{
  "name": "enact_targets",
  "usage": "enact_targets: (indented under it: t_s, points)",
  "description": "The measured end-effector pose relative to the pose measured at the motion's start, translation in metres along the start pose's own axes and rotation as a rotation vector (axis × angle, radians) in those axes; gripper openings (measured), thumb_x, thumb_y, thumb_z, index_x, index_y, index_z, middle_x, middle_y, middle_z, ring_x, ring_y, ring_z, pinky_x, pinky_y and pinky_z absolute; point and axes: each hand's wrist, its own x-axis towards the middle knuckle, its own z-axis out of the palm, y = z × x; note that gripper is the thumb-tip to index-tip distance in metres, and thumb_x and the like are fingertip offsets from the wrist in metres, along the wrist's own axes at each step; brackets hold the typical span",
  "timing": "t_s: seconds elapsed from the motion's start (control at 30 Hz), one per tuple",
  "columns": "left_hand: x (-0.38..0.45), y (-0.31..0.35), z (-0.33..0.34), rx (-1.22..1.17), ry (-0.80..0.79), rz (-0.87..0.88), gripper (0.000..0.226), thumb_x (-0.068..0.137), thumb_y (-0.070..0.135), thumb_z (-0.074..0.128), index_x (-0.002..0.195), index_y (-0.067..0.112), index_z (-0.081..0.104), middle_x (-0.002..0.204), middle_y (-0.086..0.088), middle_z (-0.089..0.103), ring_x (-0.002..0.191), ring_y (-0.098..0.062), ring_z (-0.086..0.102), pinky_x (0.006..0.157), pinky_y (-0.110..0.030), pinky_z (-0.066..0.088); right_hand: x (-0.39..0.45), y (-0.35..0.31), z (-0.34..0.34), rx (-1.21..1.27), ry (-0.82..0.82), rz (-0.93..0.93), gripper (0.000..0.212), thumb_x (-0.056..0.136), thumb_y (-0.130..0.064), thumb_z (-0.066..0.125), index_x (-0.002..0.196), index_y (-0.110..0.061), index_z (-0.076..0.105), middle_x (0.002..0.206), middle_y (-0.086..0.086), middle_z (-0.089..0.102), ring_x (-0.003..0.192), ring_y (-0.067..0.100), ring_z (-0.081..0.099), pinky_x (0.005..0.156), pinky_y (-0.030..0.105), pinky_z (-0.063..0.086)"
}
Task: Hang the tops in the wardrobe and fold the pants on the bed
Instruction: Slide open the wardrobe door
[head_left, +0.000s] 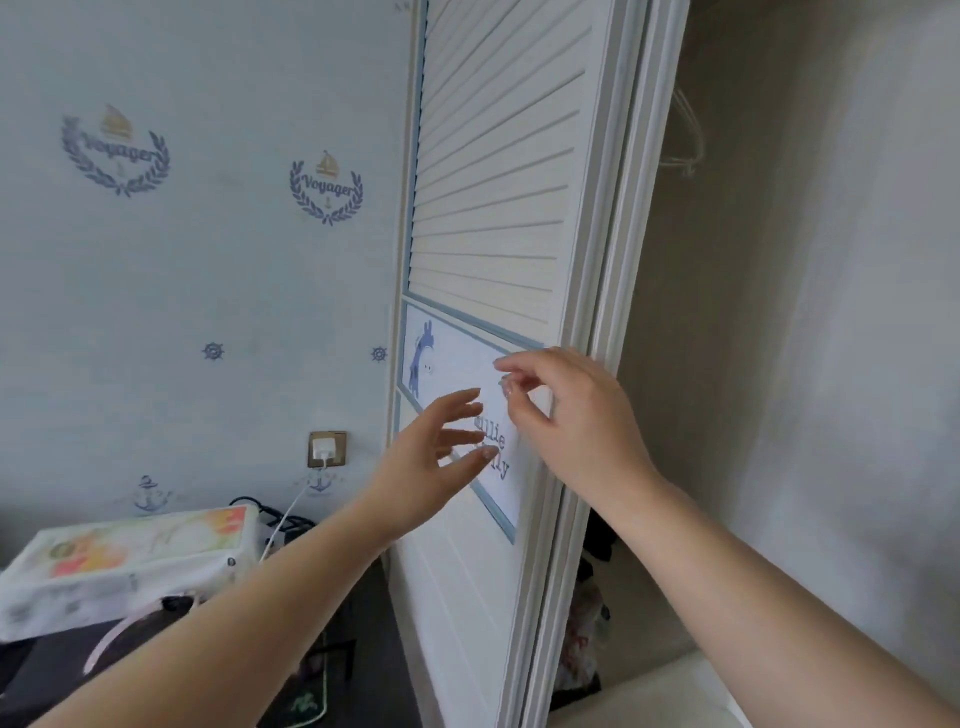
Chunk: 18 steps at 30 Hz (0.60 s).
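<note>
I see my two hands raised before one louvered wardrobe door (493, 171): left hand (431, 457) grip released, right hand (566, 415) loosely curled, grasping nothing.

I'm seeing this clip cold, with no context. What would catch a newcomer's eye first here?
Most likely the two bare hands raised mid-frame against the white louvred wardrobe door: the left hand with fingers spread, the right hand with fingers loosely curled near the door's edge, neither holding anything. Next, the dim open wardrobe on the right, with empty hangers high up. On the left, wallpaper with "Voyager" crests.
</note>
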Motion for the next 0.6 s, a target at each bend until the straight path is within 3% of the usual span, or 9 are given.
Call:
enact_targets:
  t_s: [0.07, 0.2, 0.33, 0.43, 0.6]
  points:
    - [-0.027, -0.004, -0.016, -0.045, 0.046, -0.074, 0.036, 0.088, 0.020, 0.066, 0.120, 0.029, 0.054, 0.114, 0.010, 0.065, 0.103, -0.003, 0.064, 0.092, -0.025, 0.050, -0.004, -0.014, 0.016, 0.098, -0.174, 0.053, 0.020, 0.088, -0.021, 0.060, 0.107, -0.023, 0.068, 0.093, -0.013, 0.068, 0.088, 0.001, 0.061, 0.085, 0.030, 0.051]
    - [-0.103, -0.021, -0.065, 0.022, 0.211, -0.264, 0.023, 0.090, 0.010, 0.063, 0.111, 0.019, 0.060, 0.104, 0.004, 0.069, 0.094, -0.003, 0.065, 0.078, -0.014, 0.049, -0.020, -0.055, 0.082, 0.290, -0.482, 0.080, 0.021, 0.088, -0.022, 0.063, 0.109, -0.026, 0.067, 0.096, -0.014, 0.066, 0.087, -0.003, 0.062, 0.084, 0.021, 0.049]
    - [-0.189, -0.027, -0.122, 0.113, 0.417, -0.422, 0.027, 0.088, 0.014, 0.066, 0.105, 0.033, 0.058, 0.100, 0.006, 0.070, 0.092, -0.003, 0.066, 0.083, -0.018, 0.050, -0.042, -0.113, 0.146, 0.410, -0.692, 0.008, 0.023, 0.087, -0.024, 0.065, 0.110, -0.027, 0.067, 0.101, -0.013, 0.067, 0.090, -0.003, 0.061, 0.086, 0.021, 0.049]
    - [-0.269, -0.016, -0.168, 0.194, 0.560, -0.544, 0.025, 0.088, 0.015, 0.066, 0.102, 0.035, 0.060, 0.099, 0.007, 0.071, 0.092, -0.002, 0.066, 0.086, -0.017, 0.050, -0.066, -0.182, 0.186, 0.507, -0.820, -0.076, 0.024, 0.086, -0.026, 0.066, 0.110, -0.026, 0.067, 0.103, -0.011, 0.068, 0.092, -0.001, 0.062, 0.089, 0.021, 0.048]
    - [-0.414, 0.025, -0.233, 0.250, 0.844, -0.670, 0.024, 0.088, 0.015, 0.066, 0.103, 0.032, 0.060, 0.097, 0.008, 0.071, 0.088, -0.003, 0.067, 0.082, -0.018, 0.051, -0.116, -0.323, 0.225, 0.646, -1.014, -0.244, 0.024, 0.089, -0.030, 0.063, 0.112, -0.028, 0.065, 0.105, -0.012, 0.066, 0.094, -0.002, 0.060, 0.079, 0.007, 0.042]
